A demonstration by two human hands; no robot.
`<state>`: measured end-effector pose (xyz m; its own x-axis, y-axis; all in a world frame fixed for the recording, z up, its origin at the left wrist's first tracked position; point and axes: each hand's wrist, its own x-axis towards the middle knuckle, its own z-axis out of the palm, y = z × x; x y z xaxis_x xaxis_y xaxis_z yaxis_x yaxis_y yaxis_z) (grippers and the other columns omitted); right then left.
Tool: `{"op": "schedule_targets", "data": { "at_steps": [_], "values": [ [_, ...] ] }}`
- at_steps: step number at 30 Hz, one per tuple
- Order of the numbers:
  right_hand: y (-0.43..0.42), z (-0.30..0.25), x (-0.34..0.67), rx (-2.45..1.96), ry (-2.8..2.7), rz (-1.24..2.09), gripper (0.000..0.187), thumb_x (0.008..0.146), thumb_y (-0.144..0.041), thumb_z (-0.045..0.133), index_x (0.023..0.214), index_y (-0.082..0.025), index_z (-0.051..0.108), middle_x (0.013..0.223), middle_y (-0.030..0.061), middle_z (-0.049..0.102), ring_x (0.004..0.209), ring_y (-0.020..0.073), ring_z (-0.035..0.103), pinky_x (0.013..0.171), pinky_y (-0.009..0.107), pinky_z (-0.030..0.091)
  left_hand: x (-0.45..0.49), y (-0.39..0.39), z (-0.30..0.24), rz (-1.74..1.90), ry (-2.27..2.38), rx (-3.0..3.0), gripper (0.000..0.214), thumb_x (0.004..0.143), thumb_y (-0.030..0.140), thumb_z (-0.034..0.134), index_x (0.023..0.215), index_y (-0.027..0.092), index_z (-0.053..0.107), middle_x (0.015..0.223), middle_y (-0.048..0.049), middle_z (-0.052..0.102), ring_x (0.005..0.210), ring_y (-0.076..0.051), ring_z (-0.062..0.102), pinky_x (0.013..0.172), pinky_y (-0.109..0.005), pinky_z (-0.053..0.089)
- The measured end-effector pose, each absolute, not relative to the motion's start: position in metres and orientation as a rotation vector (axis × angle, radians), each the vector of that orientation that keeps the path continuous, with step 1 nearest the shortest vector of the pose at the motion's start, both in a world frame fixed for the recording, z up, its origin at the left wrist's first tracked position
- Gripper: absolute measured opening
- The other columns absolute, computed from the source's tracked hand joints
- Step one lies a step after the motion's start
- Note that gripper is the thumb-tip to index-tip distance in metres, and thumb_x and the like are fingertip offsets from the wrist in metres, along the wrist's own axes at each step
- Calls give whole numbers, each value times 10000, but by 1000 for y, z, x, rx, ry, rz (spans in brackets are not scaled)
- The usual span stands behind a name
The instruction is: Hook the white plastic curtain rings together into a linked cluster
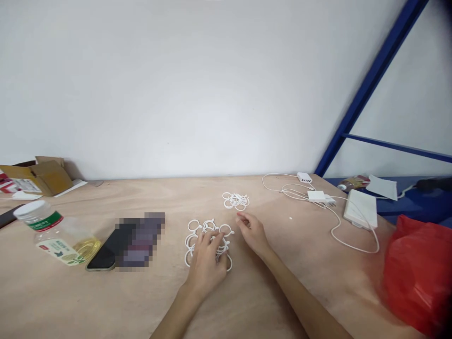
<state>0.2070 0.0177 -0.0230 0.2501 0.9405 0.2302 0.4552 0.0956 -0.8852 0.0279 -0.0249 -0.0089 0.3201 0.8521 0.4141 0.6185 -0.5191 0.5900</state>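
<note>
My left hand (208, 261) rests on a cluster of white plastic rings (194, 226), each with a small tab. Its fingers are spread over the middle of the cluster and hide some rings; no ring is seen lifted in it. Just to the right, my right hand (253, 233) hovers with loosely bent fingers, and no ring shows in it. Its fingertips point toward the space between this cluster and a smaller tangled heap of the same white rings (236, 201) farther back.
Left on the wooden table (148, 301) are a phone (108, 252), a partly blurred dark item (143, 242), a white-capped bottle (52, 235) and a cardboard box (45, 176). Rightward lie a charger with white cables (304, 177), a white box (360, 209) and a red bag (418, 273).
</note>
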Motion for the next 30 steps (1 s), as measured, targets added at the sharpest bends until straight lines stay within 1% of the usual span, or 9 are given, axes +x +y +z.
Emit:
{"op": "schedule_targets", "data": {
  "at_steps": [3,6,9,11,14,17,19,24,30],
  "values": [
    [36,-29,217,-1788,-1550,293,386,816,-257,488,1170,-170,616,975,112,646,961,249,560,911,390,387,30,-28,-10,959,1346,2330,510,725,114,560,1210,271,589,1163,-83,592,1078,-289,495,921,-495,437],
    [44,-27,220,-1891,-1581,225,293,799,-249,526,1046,-174,665,940,123,634,987,267,541,891,386,364,31,-31,-8,941,1356,2341,514,738,186,589,1242,281,562,1198,-92,563,1116,-312,466,940,-518,411],
    [42,-23,222,-1834,-1551,279,154,771,-219,532,807,-178,675,856,104,639,930,261,548,863,379,356,31,-32,-5,923,1329,2331,494,751,223,592,1240,281,556,1199,-95,549,1119,-308,459,944,-518,401],
    [37,-23,224,-1780,-1502,340,132,765,-227,524,733,-191,647,767,70,634,827,238,561,810,358,370,31,-32,-4,921,1317,2317,488,748,207,589,1229,278,558,1192,-92,547,1111,-297,464,941,-506,406],
    [28,-26,227,-1689,-1344,447,179,780,-337,506,744,-201,616,658,30,602,678,212,546,697,331,389,32,-31,-4,941,1311,2296,456,756,186,571,1205,263,565,1189,-91,547,1106,-285,469,942,-491,412],
    [20,-27,231,-1564,-1137,550,275,768,-451,496,787,-194,593,659,26,587,650,203,541,635,315,403,32,-30,-5,973,1301,2292,437,759,161,557,1186,253,569,1179,-90,552,1094,-273,480,934,-478,425],
    [17,-25,233,-1469,-1020,643,297,744,-482,515,759,-193,581,636,19,570,612,185,532,589,299,408,32,-29,-7,1004,1293,2298,422,757,147,555,1166,248,577,1165,-87,560,1087,-264,491,928,-469,434],
    [17,-17,237,-1299,-746,809,260,670,-446,597,632,-196,536,550,-10,516,504,128,464,471,253,360,31,-27,-10,1084,1284,2307,395,768,126,538,1142,244,584,1151,-81,577,1090,-256,506,934,-461,439],
    [16,-10,246,-1246,-505,806,241,653,-351,607,548,-203,448,442,-79,375,393,67,289,382,222,210,32,-27,-10,1101,1269,2316,302,817,180,523,1103,236,605,1127,-80,593,1077,-250,520,932,-451,440]
  ]
}}
